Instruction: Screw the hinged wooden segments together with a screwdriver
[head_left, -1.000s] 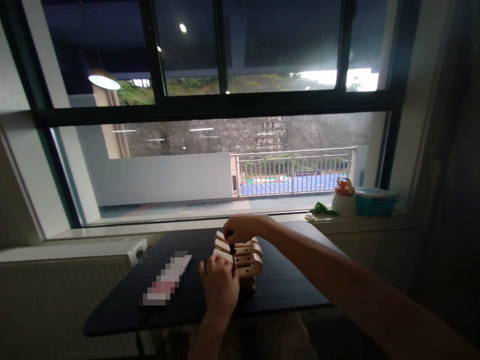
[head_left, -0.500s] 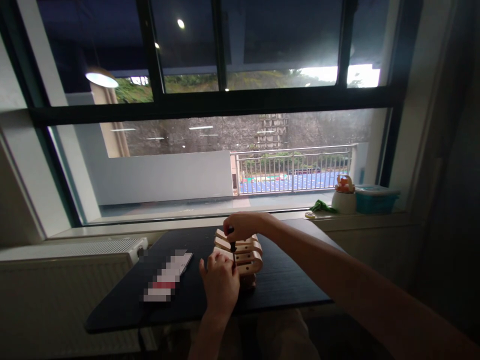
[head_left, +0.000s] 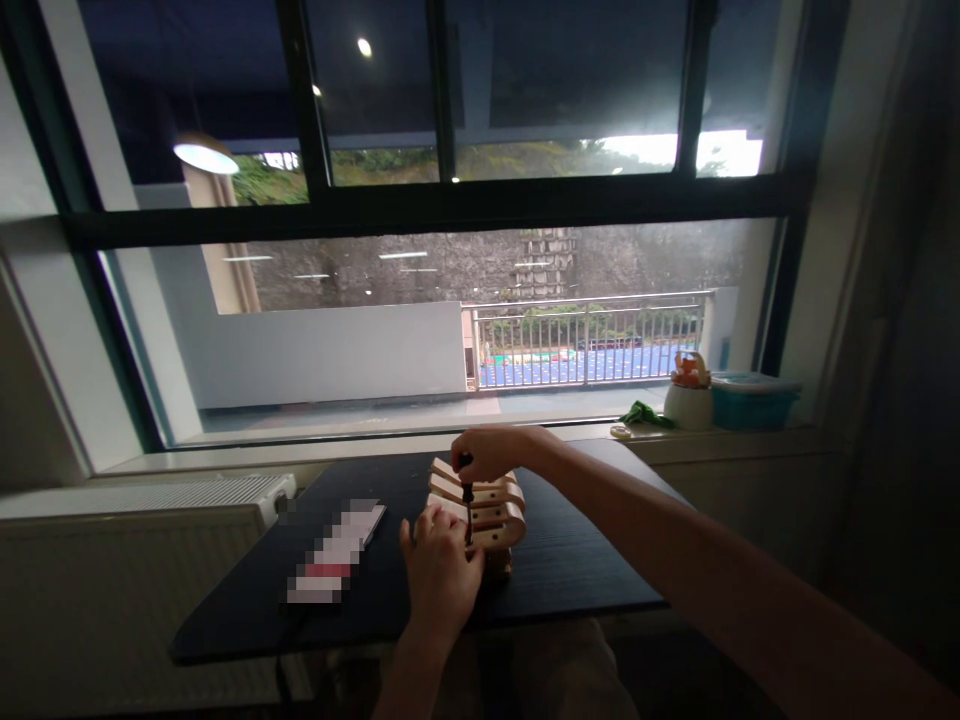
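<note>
A small wooden assembly of stacked curved slats (head_left: 491,512) stands on a black table (head_left: 585,575). My right hand (head_left: 487,452) is closed round the dark handle of a screwdriver (head_left: 467,498), which points straight down into the slats. My left hand (head_left: 439,575) is curled against the near left side of the wooden assembly, with the fingers pressed on it. The lower part of the assembly is hidden behind my left hand.
A blurred flat object (head_left: 336,553) lies on the table to the left. A white radiator (head_left: 142,500) stands at the left. On the window sill at the right are a white pot (head_left: 688,400), a green cloth (head_left: 643,413) and a teal box (head_left: 752,402).
The hands stay on the wooden assembly and the screwdriver. My right hand has shifted very slightly to the right on the handle; the view has barely moved.
</note>
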